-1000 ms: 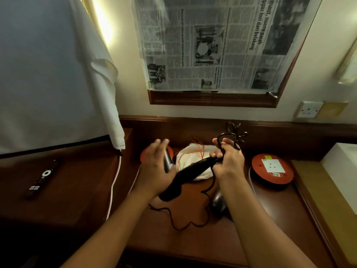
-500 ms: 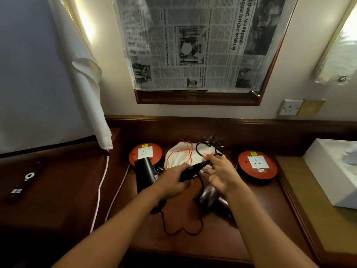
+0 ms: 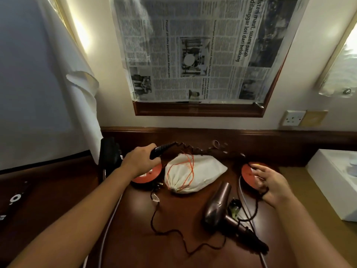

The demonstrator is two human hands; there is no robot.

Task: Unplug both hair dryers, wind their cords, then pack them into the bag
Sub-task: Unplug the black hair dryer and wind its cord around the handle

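Head view, looking down onto a dark wooden desk (image 3: pixel 135 246); positions taken from the white drawstring bag (image 3: pixel 195 172), which lies on its side at mid-desk with orange cord looped over it. Left hand (image 3: pixel 142 161), just left of the bag, is closed around the handle of a black hair dryer (image 3: pixel 110 154); the dryer's body sticks out past the hand toward the white sheet (image 3: pixel 81 93) hanging at the far left. A coiled black cord (image 3: pixel 193 149) runs from that handle behind the bag, along the desk's back edge, blurred further right. Under the left wrist, touching the bag's left side as far as can be told, sits a red round socket reel (image 3: pixel 148 175). A second red reel (image 3: pixel 249 176) lies right of the bag. Right hand (image 3: pixel 272 185) is over that second reel, fingers loosely spread and partly curled, a dark cord hooked at the fingers near the palm; grip looks slack. Brown hair dryer (image 3: pixel 218 206) lies on the desk in front of the bag and to its right, nozzle pointing toward the bag, handle toward the camera. Its thin dark cable (image 3: pixel 185 240) snakes over the desk in front of the bag. Newspaper (image 3: pixel 202 51) covers the frame on the wall behind.
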